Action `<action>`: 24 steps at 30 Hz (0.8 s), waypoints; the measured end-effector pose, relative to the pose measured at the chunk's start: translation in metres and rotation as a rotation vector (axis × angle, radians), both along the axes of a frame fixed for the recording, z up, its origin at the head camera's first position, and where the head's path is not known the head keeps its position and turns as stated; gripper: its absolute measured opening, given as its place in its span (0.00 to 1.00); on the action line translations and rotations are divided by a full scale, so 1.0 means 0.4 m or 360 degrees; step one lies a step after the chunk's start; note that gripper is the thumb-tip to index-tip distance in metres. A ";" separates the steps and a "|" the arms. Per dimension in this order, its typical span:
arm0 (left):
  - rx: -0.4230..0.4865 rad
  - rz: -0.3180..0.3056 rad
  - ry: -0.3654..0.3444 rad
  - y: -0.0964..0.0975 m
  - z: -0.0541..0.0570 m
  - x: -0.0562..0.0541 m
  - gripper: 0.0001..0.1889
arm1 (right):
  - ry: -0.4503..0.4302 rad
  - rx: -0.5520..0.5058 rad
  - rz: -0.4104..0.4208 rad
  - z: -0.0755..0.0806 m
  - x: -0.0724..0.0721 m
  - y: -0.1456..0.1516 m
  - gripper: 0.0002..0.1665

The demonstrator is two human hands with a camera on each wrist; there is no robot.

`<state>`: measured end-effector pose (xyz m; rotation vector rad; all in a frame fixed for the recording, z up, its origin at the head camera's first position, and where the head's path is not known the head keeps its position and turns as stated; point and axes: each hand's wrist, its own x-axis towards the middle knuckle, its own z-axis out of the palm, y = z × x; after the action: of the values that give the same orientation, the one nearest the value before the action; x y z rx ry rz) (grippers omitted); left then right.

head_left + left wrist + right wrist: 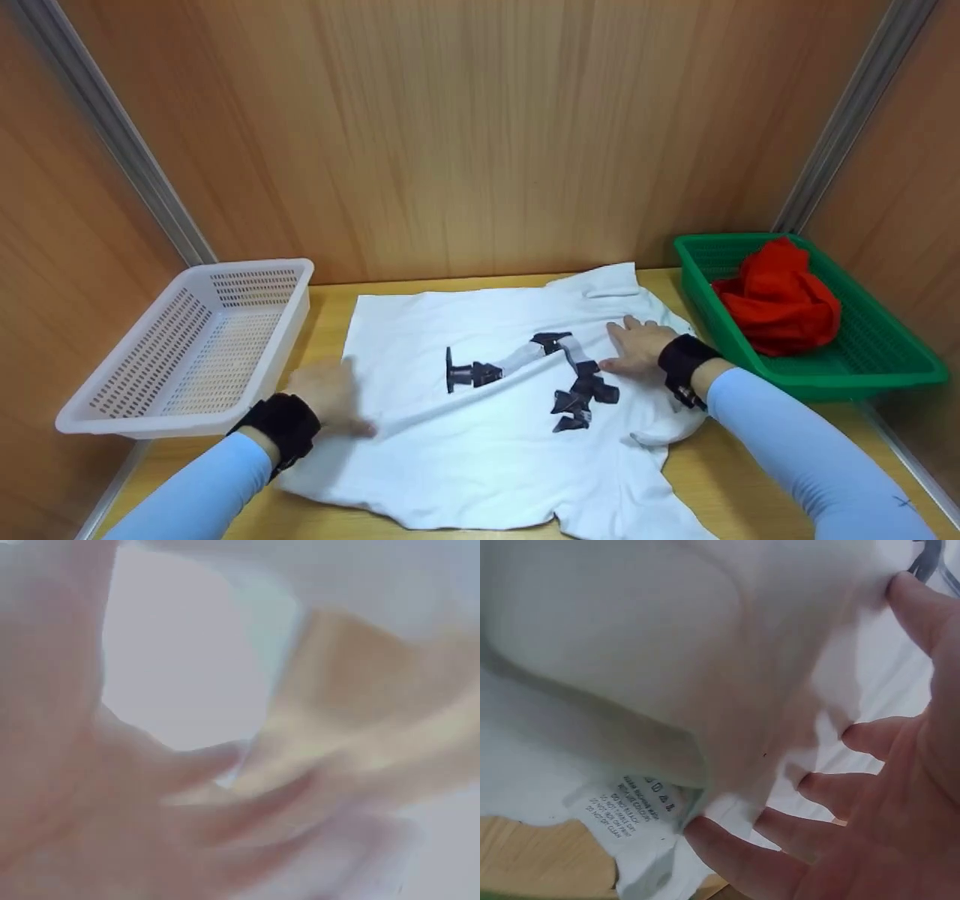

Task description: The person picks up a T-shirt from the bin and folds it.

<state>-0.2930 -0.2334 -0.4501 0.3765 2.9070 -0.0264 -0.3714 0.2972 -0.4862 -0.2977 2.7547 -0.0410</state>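
Note:
A white T-shirt [480, 450] with a dark robot-arm print [581, 386] lies spread on the table, its left end toward the white basket. Creases run diagonally across its middle. My left hand [326, 394] is over the shirt's left edge, blurred, with its thumb apart from the fingers; its wrist view shows the fingers [255, 817] loosely extended. With fingers spread, my right hand [637, 349] touches the shirt near the collar end. In the right wrist view, a printed care label [630, 810] shows inside the neck opening, below the fingertips.
At the left stands a white perforated basket [296, 330]. A green basket [705, 300] stands at the right, holding a crumpled red cloth [787, 300]. Wooden panels [480, 150] close off the back and both sides of the wooden table [757, 457].

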 end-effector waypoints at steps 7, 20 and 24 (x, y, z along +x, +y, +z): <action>0.0264 -0.0057 -0.0318 0.036 -0.066 -0.090 0.55 | 0.0000 -0.0045 -0.0079 -0.015 -0.045 0.026 0.58; 0.0119 0.0089 -0.0060 -0.013 -0.119 -0.142 0.64 | 0.0601 -0.0228 0.0918 0.028 0.184 -0.094 0.15; 0.0069 -0.0088 0.0334 0.015 -0.114 -0.111 0.46 | 0.0851 -0.0190 0.1589 0.017 0.273 -0.079 0.21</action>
<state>-0.3373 -0.2272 -0.4958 0.4895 3.1073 -0.0119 -0.2620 0.2654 -0.4796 -1.8860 2.7333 0.1549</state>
